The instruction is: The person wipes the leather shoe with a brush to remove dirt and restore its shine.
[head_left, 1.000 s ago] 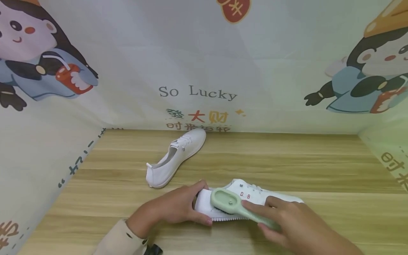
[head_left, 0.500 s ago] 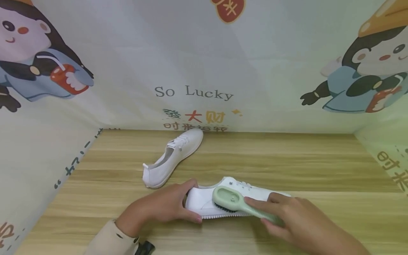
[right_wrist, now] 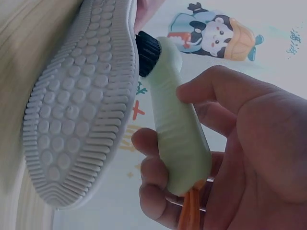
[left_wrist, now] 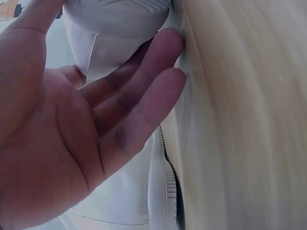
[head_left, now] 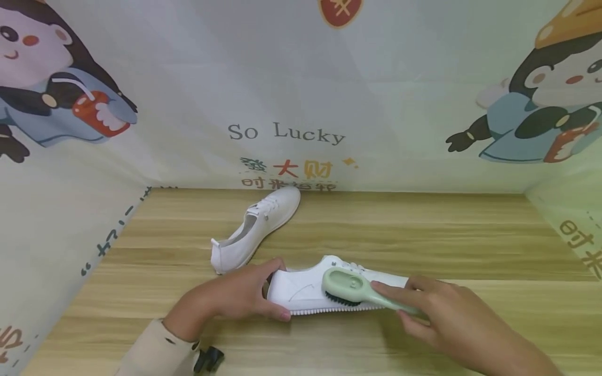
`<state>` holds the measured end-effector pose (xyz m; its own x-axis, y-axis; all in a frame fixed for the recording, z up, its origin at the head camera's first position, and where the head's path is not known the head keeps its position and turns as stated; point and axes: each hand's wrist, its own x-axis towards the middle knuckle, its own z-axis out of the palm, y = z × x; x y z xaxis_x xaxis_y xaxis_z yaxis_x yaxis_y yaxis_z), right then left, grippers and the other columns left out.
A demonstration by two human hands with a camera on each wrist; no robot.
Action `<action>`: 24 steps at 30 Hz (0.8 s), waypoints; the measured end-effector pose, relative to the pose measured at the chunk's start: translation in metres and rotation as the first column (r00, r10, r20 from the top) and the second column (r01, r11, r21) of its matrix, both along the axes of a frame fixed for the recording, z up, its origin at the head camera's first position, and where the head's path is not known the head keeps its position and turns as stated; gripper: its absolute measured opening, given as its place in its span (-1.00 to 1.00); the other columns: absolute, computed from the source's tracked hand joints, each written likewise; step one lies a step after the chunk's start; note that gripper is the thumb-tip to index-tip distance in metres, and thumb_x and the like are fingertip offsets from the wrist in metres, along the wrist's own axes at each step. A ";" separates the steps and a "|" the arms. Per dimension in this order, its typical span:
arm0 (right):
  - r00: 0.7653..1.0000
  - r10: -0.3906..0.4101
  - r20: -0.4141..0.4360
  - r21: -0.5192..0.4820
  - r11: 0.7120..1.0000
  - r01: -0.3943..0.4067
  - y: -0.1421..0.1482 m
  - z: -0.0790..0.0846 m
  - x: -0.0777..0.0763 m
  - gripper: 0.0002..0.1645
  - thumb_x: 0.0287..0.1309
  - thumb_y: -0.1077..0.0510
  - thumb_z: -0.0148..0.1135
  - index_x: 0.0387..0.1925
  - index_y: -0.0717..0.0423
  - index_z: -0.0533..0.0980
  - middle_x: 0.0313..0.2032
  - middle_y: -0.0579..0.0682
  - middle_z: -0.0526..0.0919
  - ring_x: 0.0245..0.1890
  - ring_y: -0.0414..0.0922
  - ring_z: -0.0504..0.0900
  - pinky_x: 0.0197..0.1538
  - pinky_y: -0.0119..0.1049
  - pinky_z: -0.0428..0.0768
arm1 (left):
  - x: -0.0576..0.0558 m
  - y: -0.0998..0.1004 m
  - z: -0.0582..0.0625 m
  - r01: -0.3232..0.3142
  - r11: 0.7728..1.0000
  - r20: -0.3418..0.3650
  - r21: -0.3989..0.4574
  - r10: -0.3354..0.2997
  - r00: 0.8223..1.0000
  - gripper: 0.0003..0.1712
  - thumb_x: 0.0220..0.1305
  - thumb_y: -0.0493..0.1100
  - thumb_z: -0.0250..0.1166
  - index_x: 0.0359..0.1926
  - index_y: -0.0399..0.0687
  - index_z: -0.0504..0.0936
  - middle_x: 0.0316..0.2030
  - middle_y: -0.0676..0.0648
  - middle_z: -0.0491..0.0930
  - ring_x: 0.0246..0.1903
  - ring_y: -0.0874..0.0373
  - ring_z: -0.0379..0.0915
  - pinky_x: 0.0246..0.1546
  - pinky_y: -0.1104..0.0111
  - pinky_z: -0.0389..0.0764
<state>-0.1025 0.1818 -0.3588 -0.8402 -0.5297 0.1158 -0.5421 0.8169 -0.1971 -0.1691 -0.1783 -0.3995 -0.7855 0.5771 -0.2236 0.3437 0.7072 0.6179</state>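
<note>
In the head view, my left hand (head_left: 240, 293) grips the heel of a white shoe (head_left: 301, 284), thumb and fingers on either side of it. The shoe is tipped, and its studded sole (right_wrist: 79, 96) faces the right wrist camera. My right hand (head_left: 442, 313) holds a pale green scrub brush (head_left: 343, 284) by its handle, fingers curled round it. The brush's dark bristles (right_wrist: 147, 52) meet the shoe's side near the sole edge. An orange cord (right_wrist: 190, 211) hangs from the handle's end. In the left wrist view, several fingers (left_wrist: 153, 91) extend beside the heel.
A second white shoe (head_left: 256, 227) lies behind on the wood-grain table (head_left: 423, 230), its toe at the back wall. Printed cloth walls (head_left: 291, 78) enclose the back and both sides. A small black object (head_left: 208, 360) sits by the left cuff.
The brush has slid right along the shoe's side, away from the heel, with my right hand. My left hand and the held shoe have shifted slightly left and up in view.
</note>
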 end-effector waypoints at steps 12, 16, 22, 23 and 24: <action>0.998 0.012 -0.063 -0.054 0.998 -0.015 -0.004 -0.006 0.000 -0.40 0.12 0.07 0.37 0.22 -0.40 0.55 -0.33 -0.21 0.55 -0.56 -0.43 0.26 -0.47 -0.47 0.35 | -0.001 0.000 -0.007 0.001 1.000 0.004 0.026 -0.001 1.000 -0.31 -0.06 0.36 0.50 -0.05 0.22 0.38 -0.33 0.16 0.55 -0.30 0.22 0.49 -0.23 0.38 0.48; 0.998 0.040 -0.045 -0.059 0.997 -0.043 -0.012 -0.009 0.001 -0.39 0.17 0.08 0.33 0.27 -0.36 0.51 -0.32 -0.20 0.54 -0.59 -0.44 0.23 -0.48 -0.49 0.34 | -0.001 0.000 -0.007 0.003 0.999 0.000 0.035 -0.003 1.000 -0.31 -0.06 0.36 0.51 -0.05 0.21 0.39 -0.33 0.15 0.55 -0.32 0.24 0.47 -0.24 0.38 0.48; 0.995 0.076 -0.065 -0.057 0.995 -0.080 -0.017 -0.011 0.002 -0.37 0.22 0.03 0.33 0.33 -0.31 0.46 -0.33 -0.22 0.54 -0.57 -0.44 0.27 -0.44 -0.47 0.40 | -0.002 0.001 -0.007 0.003 1.000 -0.006 0.026 -0.003 1.000 -0.32 -0.05 0.36 0.50 -0.07 0.20 0.39 -0.34 0.16 0.55 -0.33 0.25 0.47 -0.26 0.38 0.47; 0.994 0.075 -0.081 -0.052 0.995 -0.079 -0.017 -0.012 0.001 -0.37 0.21 0.02 0.33 0.32 -0.32 0.46 -0.34 -0.22 0.55 -0.57 -0.43 0.28 -0.44 -0.46 0.41 | -0.002 0.001 -0.007 0.002 1.000 -0.009 0.024 -0.002 1.000 -0.33 -0.05 0.36 0.50 -0.07 0.20 0.39 -0.35 0.16 0.55 -0.34 0.25 0.46 -0.27 0.38 0.47; 0.994 0.068 -0.090 -0.042 0.996 -0.073 -0.016 -0.011 0.001 -0.37 0.20 0.02 0.34 0.32 -0.34 0.47 -0.33 -0.20 0.57 -0.56 -0.43 0.29 -0.45 -0.45 0.41 | -0.002 0.001 -0.007 0.002 1.000 -0.013 0.020 -0.002 1.000 -0.33 -0.05 0.37 0.50 -0.09 0.21 0.38 -0.36 0.16 0.55 -0.34 0.26 0.46 -0.27 0.39 0.48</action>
<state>-0.1016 0.1654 -0.3703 -0.7863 -0.5798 0.2134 -0.6150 0.7673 -0.1816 -0.1713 -0.1771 -0.4063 -0.7872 0.5829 -0.2016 0.3531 0.6939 0.6275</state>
